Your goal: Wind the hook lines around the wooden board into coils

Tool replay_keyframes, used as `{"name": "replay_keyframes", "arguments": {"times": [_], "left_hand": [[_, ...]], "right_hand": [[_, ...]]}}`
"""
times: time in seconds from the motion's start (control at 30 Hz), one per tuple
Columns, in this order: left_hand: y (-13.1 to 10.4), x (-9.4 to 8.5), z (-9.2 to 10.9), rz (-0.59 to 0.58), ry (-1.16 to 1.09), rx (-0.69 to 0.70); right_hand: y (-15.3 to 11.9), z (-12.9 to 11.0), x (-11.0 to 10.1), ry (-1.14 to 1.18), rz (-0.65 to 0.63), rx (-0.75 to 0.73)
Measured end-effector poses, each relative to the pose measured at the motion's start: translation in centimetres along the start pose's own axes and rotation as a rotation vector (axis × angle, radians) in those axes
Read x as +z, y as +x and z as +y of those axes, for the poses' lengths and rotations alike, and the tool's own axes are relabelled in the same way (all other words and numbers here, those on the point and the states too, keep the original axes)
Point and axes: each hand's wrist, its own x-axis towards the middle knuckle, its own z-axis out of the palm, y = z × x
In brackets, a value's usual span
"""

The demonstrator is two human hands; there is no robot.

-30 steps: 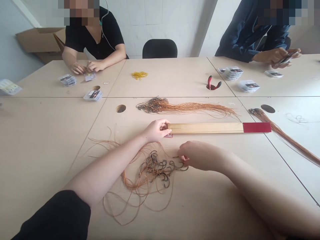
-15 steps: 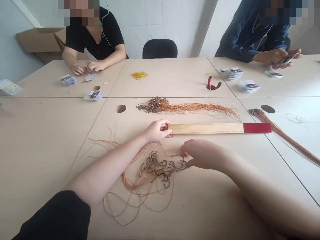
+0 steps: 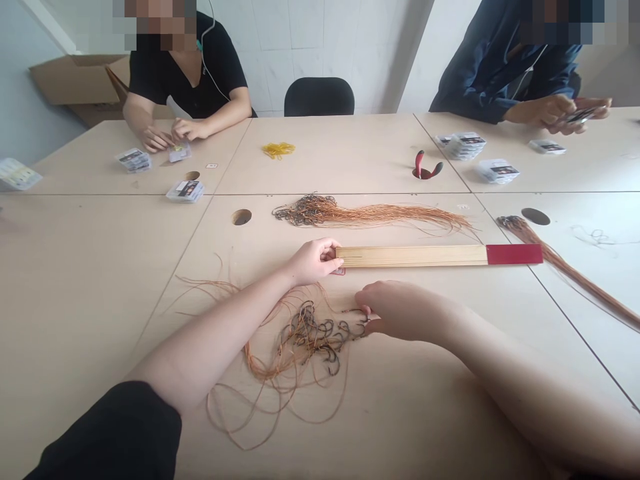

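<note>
A long, flat wooden board [image 3: 415,256] with a red right end lies crosswise on the table. My left hand [image 3: 316,261] is closed around its left end, thumb in front. Nearer to me is a loose tangle of dark fishing hooks [image 3: 315,327] tied to orange-brown lines [image 3: 255,367]. My right hand [image 3: 393,308] is at the right edge of this tangle, fingers bent. Its thumb and index finger are a little apart, on either side of the outermost hooks, and the tips partly cover them. Part of the lines runs under my left forearm.
Beyond the board lies a bundle of hooks with long straight lines [image 3: 350,213]. Another line bundle [image 3: 575,270] is at right. Red-handled pliers [image 3: 423,165] stand in a table hole. Small plastic boxes [image 3: 185,190] and yellow pieces [image 3: 279,150] lie farther off. Two people sit opposite, handling small items.
My right hand has moved slightly left, in among the outermost hooks. My left hand and the board have stayed put. The person at far right has shifted their hands a little.
</note>
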Motion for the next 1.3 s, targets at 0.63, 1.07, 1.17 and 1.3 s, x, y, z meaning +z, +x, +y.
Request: {"name": "replay_keyframes", "arguments": {"times": [0.63, 1.07, 1.17, 1.3], "left_hand": [[0.0, -0.1, 0.1, -0.009, -0.036, -0.039], [0.1, -0.1, -0.1, 0.006, -0.059, -0.058], [0.1, -0.1, -0.1, 0.013, -0.03, -0.068], [0.1, -0.1, 0.0, 0.021, -0.022, -0.074]], "right_hand": [[-1.3, -1.2, -1.1, 0.188, 0.035, -0.294], [-4.3, -0.6, -2.9, 0.266, -0.017, -0.276], [-5.3, -0.3, -3.4, 0.248, 0.004, -0.232], [-6.2, 0.8, -3.9, 0.185, 0.025, -0.153]]}}
